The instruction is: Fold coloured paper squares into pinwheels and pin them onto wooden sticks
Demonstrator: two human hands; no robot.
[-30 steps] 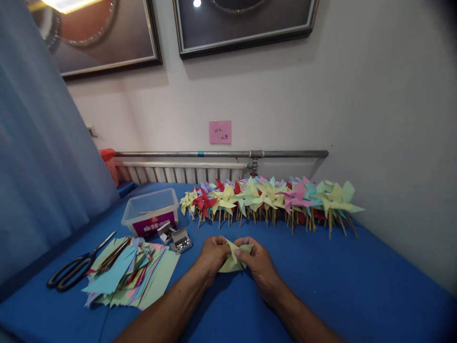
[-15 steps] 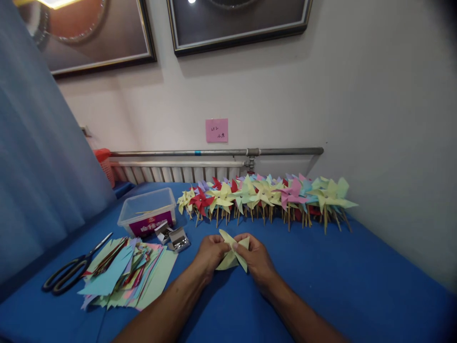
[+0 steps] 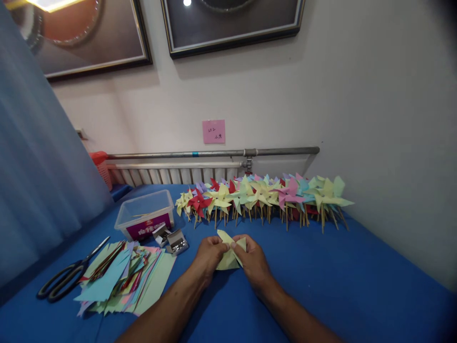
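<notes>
A pale yellow paper pinwheel (image 3: 227, 260), partly folded, is held between my two hands above the blue cloth. My left hand (image 3: 210, 252) pinches it from the left, thumb near its middle. From the right, my right hand (image 3: 252, 257) grips a folded blade, its thumb also close to the centre. The fingertips hide part of the folds. Two small open boxes (image 3: 177, 242) with shiny metal pins lie beyond my left hand. Behind both hands stands a long row of finished paper pinwheels (image 3: 262, 195) on sticks, in several colours.
A pile of cut coloured paper (image 3: 121, 281) lies at the left, beside black-handled scissors (image 3: 67, 276). A clear plastic tub (image 3: 144, 214) with thin sticks stands behind it. A radiator pipe (image 3: 214, 153) runs along the wall, and a blue curtain (image 3: 43, 157) hangs at far left.
My right hand has shifted slightly inward over the paper, and its right-hand blades look more gathered under the fingers. The whole view has moved a little.
</notes>
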